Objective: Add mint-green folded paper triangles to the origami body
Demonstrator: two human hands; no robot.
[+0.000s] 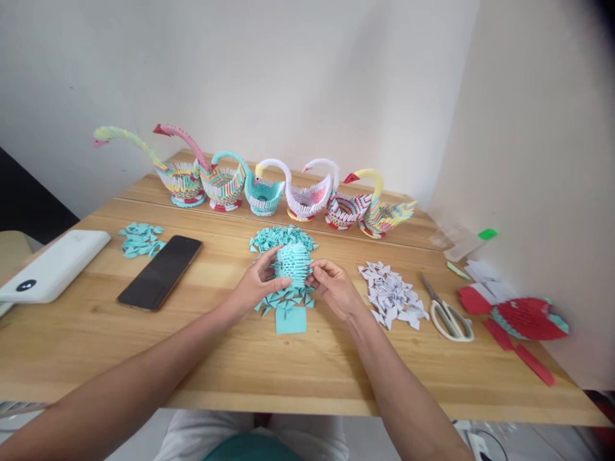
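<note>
A round turquoise piece of modular origami (294, 264), built of rows of folded paper units, is tilted on its side between my hands. My left hand (262, 280) grips it from the left, thumb in front. At its right edge, the fingertips of my right hand (331, 282) pinch together; a paper unit there is too small to make out clearly. Behind and in front of the piece lie loose turquoise folded units (276, 238). A flat turquoise paper square (291, 321) lies just below them.
Several finished paper swans (262, 195) line the back. On the left are a white power bank (62, 262), a black phone (161, 272) and more turquoise units (140, 239). Rightward lie white units (391, 294), scissors (449, 314) and a red paper piece (528, 318) by the wall.
</note>
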